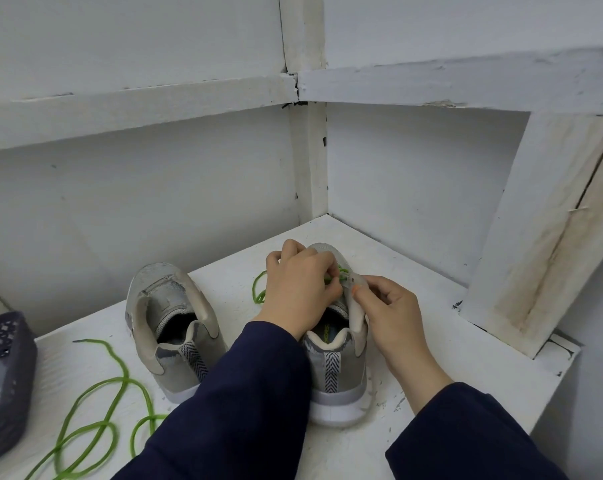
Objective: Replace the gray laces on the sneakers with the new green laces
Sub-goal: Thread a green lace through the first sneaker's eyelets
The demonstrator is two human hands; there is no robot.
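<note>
On the white shelf (466, 341), in the far right corner, the right sneaker (334, 375) stands with its heel toward the viewer, and both hands work at its throat. The left hand (300, 282) reaches over the shoe from the left, its fingers curled and its thumb and fingertips pinching the green lace (331, 279) just where it crosses the eyelets. A loop of the same lace shows on the shelf beyond the hand's left side. The right hand (393, 313) pinches the sneaker's right eyelet flap between thumb and forefinger, its other fingers curled loosely. To the left, apart from it, the left sneaker (168, 317) stands without laces. A second green lace (113, 393) lies coiled on the near left, beside a dark basket (6, 375).
</note>
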